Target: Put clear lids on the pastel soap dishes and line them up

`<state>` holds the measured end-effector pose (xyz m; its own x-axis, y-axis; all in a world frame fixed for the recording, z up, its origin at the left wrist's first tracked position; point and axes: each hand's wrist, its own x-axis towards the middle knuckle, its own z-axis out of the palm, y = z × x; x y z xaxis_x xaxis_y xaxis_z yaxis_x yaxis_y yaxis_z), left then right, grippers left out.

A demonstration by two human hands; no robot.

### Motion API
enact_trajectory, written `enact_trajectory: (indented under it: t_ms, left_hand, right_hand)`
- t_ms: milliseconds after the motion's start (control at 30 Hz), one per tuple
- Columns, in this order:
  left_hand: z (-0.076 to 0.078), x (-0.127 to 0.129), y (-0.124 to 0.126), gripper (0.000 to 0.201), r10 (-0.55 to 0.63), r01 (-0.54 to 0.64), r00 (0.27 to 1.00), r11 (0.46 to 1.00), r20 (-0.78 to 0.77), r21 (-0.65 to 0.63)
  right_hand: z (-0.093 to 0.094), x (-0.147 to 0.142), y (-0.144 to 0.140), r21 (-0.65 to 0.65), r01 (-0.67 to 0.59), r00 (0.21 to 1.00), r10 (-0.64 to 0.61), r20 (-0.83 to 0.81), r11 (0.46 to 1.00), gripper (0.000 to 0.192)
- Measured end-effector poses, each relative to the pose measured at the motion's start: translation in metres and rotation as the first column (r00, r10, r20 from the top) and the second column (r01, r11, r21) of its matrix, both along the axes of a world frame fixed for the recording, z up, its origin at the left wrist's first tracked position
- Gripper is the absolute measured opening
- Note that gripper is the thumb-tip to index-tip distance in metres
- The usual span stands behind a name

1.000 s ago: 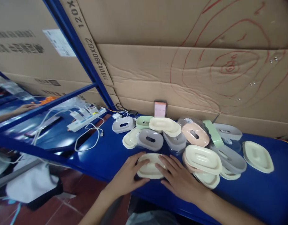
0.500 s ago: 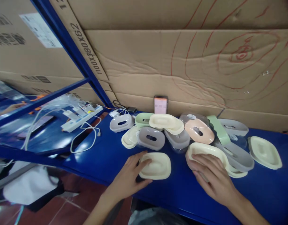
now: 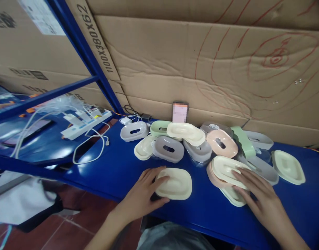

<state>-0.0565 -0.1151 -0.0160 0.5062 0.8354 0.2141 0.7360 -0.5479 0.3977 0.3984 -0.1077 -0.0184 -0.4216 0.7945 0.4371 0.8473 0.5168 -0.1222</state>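
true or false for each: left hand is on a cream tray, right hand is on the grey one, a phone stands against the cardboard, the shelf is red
1. The left hand rests on a lone cream tray. True.
2. The right hand lies on a grey tray. False: its fingers touch a cream tray atop a pink one.
3. A phone stands against the cardboard. True.
4. The shelf is red. False: it is blue.

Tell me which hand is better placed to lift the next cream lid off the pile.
Probably the right hand: its fingers lie on the cream lid atop the pile. The left hand is apart from the pile, resting on the lone cream tray on the blue shelf.
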Motion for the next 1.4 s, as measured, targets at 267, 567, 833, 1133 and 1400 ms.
enact_trajectory:
  t_ms: [267,567,833,1133,1400]
  left_hand:
    - [0.001,0.020,-0.006,0.060,-0.082,0.086,0.996,0.990,-0.036,0.114]
    - [0.023,-0.008,0.048,0.061,0.303,-0.318,0.948,0.871,0.099,0.375]
    - [0.013,-0.009,0.078,0.071,0.299,-0.256,0.946,0.927,-0.128,0.274]
    - [0.016,-0.038,0.063,0.056,0.288,-0.297,0.953,0.815,0.097,0.498]
    - [0.013,-0.027,0.049,0.024,0.349,-0.501,0.863,0.685,0.365,0.529]
  right_hand:
    - [0.011,-0.036,-0.013,0.141,0.167,0.984,-0.156,-0.085,0.976,0.047]
    - [-0.003,-0.102,-0.072,0.110,-0.140,0.989,0.143,-0.022,0.984,0.055]
    - [-0.011,-0.124,-0.058,0.035,-0.201,0.975,0.197,0.102,0.979,0.052]
    - [-0.015,-0.128,-0.063,-0.098,-0.155,0.987,0.157,0.013,0.983,0.057]
    - [-0.012,-0.130,-0.063,-0.135,-0.130,0.991,0.132,0.007,0.982,0.056]
